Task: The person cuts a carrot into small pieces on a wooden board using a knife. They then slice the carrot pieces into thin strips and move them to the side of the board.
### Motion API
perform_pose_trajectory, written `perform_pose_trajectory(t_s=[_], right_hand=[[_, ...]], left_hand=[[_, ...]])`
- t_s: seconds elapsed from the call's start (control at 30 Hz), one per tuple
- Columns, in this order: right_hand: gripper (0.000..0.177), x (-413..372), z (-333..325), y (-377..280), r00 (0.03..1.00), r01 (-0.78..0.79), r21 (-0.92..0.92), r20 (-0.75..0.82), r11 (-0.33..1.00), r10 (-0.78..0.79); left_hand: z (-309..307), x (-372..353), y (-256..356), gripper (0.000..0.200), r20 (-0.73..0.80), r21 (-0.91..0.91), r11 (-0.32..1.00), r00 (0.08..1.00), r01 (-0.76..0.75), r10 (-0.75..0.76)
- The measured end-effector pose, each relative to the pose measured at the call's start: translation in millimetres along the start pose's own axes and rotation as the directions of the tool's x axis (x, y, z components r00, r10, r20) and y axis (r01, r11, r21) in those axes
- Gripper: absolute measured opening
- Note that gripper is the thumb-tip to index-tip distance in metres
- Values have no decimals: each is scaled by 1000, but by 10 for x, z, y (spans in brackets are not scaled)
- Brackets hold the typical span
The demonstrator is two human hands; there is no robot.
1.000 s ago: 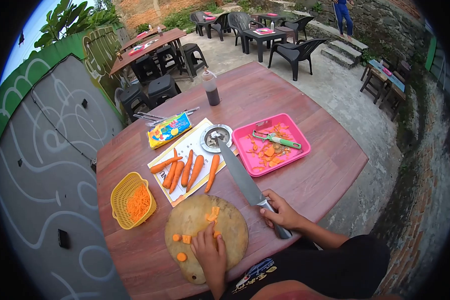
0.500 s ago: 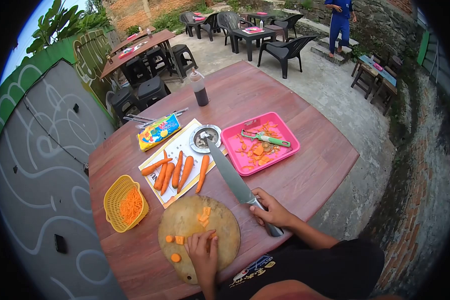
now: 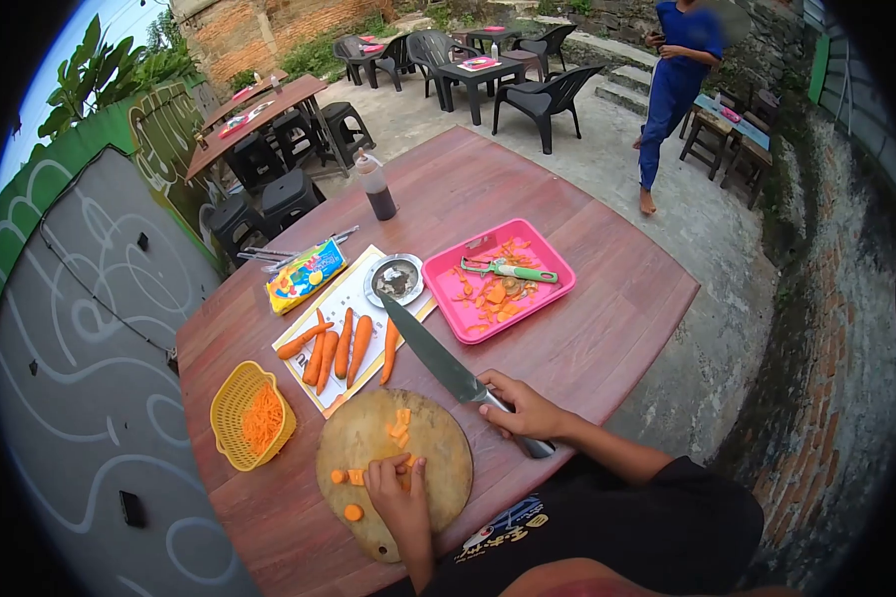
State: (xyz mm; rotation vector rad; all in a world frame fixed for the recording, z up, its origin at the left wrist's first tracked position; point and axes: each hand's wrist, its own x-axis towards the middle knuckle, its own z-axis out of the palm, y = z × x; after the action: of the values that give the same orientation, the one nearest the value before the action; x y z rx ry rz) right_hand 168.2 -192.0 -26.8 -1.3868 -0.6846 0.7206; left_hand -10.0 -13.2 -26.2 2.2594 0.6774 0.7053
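Note:
In my right hand [image 3: 520,406] is the handle of a large knife [image 3: 438,356], fingers wrapped round it. The blade points away over the table, right of the board, with its tip near the metal ashtray [image 3: 398,279]. My left hand [image 3: 398,495] rests on the round wooden cutting board [image 3: 438,418], thumb and fingers closed round a small carrot piece [image 3: 406,478], mostly hidden. Cut carrot pieces [image 3: 399,428] lie above that hand, and a round carrot slice [image 3: 353,512] lies to its left. Several whole carrots [image 3: 360,348] lie on a printed sheet [image 3: 334,396] beyond the board.
A yellow basket [image 3: 225,423] of shredded carrot stands left. A pink tray [image 3: 443,298] holds peelings and a green peeler [image 3: 518,271]. A sauce bottle [image 3: 380,194] and a tissue pack [image 3: 307,277] stand farther back. A person in blue [image 3: 672,99] walks beyond the table.
The person in blue has come down from the steps, closer to the table. My view has shifted slightly. My left fingers have moved a little at the carrot piece; the knife stays held over the table.

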Motion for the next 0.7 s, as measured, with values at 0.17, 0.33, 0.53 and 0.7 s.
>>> perform_pose_trajectory(t_s=[0.17,0.33,0.53,0.7], right_hand=[[29,-45,6,-29,999,43,58,-34,997,-41],[28,-663,-266,-521,560,615,-281,-502,737,-659],[24,-2367,-799,-1419,-546,65,-901,-392,429,-741],[32,-3108,-1425,-1174,-279,-492,-464,-718,737,-638]], left_hand=[[23,4,-48,21,25,11,999,999,-48,48],[13,0,-147,18,24,56,992,993,-116,115],[-37,-13,-167,15,88,-89,990,989,-112,119],[-19,22,-117,23,97,10,981,976,-194,192]])
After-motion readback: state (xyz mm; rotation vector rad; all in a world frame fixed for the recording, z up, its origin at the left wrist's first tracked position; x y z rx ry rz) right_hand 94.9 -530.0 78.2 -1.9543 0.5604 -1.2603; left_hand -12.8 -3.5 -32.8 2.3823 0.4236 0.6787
